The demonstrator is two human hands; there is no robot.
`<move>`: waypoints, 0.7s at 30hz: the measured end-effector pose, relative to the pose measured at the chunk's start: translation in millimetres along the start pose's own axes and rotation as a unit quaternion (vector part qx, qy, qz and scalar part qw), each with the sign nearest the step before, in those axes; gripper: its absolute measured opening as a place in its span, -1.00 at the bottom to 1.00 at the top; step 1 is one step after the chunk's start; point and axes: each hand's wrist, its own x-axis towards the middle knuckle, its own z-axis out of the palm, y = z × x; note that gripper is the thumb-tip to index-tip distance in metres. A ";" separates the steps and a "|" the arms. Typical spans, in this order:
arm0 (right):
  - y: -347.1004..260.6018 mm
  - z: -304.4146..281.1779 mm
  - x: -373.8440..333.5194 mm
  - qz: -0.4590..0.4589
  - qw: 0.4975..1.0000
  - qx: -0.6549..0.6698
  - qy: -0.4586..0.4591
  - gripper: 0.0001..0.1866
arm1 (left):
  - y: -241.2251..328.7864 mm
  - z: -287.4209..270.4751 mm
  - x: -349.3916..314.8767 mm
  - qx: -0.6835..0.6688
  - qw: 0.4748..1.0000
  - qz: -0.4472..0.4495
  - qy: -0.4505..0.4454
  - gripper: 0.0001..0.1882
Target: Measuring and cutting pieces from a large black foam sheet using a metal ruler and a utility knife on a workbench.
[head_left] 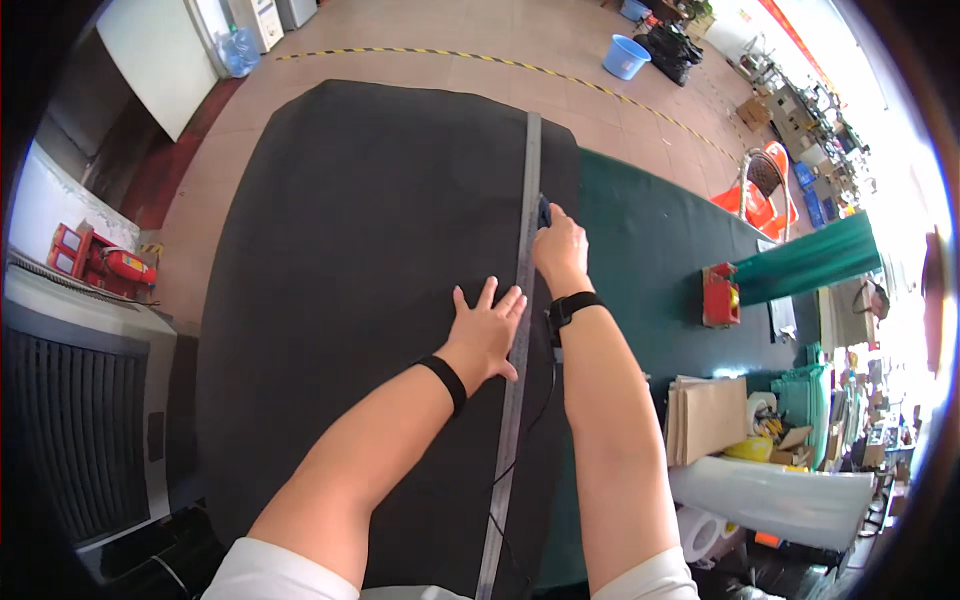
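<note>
A large black sheet of material (350,220) covers most of the green-topped table (640,230). Lengthwise across the sheet, near its right side, lies a long grey metal straightedge (533,150). My left hand (484,332) is open, its fingers spread flat on the sheet with the fingertips and thumb against the straightedge. Farther along, on the straightedge's right side, my right hand (562,248) is closed around a dark blue knife-like tool (544,211). The tool's tip is too small to make out. A thin black cord (547,400) hangs below my right wrist and crosses the straightedge.
On the right of the table are a roll of green material (815,258), a red holder (719,296), brown cardboard (708,420) and a clear plastic roll (775,500). A grey vented machine (80,420) stands at the left. Beyond lies a tiled floor with a blue bucket (626,58).
</note>
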 end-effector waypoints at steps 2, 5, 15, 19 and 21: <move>1.4 -3.8 -27.3 0.009 1.000 -0.006 -0.007 -0.44 | -1.8 4.0 -0.6 0.014 1.000 -0.004 0.010 0.32; 4.1 -13.8 -69.3 0.025 0.999 -0.014 -0.022 -0.44 | -0.5 4.5 2.2 0.018 1.000 0.000 0.016 0.33; 12.8 -47.4 -231.2 0.055 0.996 -0.021 -0.069 -0.41 | -1.0 1.2 6.0 0.026 1.000 -0.001 0.001 0.33; 20.2 -57.4 -292.3 0.074 0.993 -0.029 -0.087 -0.40 | 2.4 -0.4 6.5 0.027 1.000 -0.010 -0.006 0.33; 21.9 -60.6 -323.4 0.087 0.992 -0.028 -0.089 -0.40 | 3.4 -2.9 7.6 0.029 0.999 -0.021 -0.013 0.33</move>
